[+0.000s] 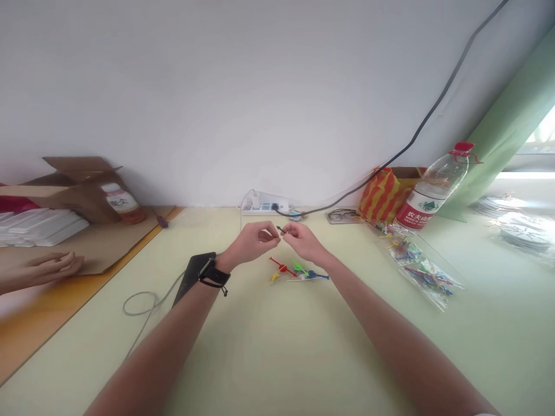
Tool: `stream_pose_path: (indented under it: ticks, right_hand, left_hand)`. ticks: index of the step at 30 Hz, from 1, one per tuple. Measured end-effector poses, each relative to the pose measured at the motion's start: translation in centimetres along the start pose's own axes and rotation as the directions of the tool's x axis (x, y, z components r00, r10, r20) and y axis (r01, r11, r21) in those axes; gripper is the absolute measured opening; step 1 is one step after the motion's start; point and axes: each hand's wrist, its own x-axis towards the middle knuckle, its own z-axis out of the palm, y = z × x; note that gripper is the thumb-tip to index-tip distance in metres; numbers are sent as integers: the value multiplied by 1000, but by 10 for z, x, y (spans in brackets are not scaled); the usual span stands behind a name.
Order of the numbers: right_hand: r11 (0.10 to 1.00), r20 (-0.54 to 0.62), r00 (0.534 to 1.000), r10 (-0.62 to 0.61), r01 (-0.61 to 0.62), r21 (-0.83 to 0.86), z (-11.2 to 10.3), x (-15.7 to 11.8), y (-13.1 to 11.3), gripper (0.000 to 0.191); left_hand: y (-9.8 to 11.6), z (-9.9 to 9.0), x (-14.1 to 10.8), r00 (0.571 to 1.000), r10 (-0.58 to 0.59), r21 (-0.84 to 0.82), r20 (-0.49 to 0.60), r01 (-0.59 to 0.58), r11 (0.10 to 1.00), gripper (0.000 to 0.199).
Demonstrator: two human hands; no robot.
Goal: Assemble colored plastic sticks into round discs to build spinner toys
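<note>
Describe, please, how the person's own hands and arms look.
The left hand and right hand are ungloved. On the left wrist are a black watch with a black band and a thin dark cord; the right wrist is bare. Most of both forearms is uncovered.

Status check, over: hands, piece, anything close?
Right hand pinching small black piece. Left hand beside it, fingertips curled in, grip unclear. Red plastic piece and others on table just below hands. Black slab by left wrist.
</note>
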Motion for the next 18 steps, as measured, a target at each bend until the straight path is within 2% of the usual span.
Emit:
stream_pose_path:
  ticks: [2,4,7,9,12,14,18]
  right_hand:
    - [966,34,999,37,-27,-257,-8,0,9,14]
    - [913,85,993,86,-45,-405,-17,-2,18,17]
    - [876,83,992,100,-48,-479,-26,-5,21,17]
    - [864,73,995,61,-16,-504,-25,-8,14,13]
    - [889,199,980,18,75,-453,-14,-13,-4,4]
    - [900,307,950,59,82,-427,-4,-16,-15,9]
    - [870,347,923,168,27,-492,5,-21,-25,18]
  left_hand:
    - [-14,3,0,1000,-20,32,-21,20,999,25]
    - [-28,6,0,999,-26,95,-21,28,995,25]
    - [-44,6,0,1000,-28,200,-5,29,979,21]
    - [-50,3,-1,999,-48,221,11,45,974,21]
    - [-48,-4,-1,999,-48,234,7,45,971,24]
    - [-42,-10,-1,999,-32,255,-24,37,966,26]
    - [-23,-18,-1,999,-51,323,4,48,945,25]
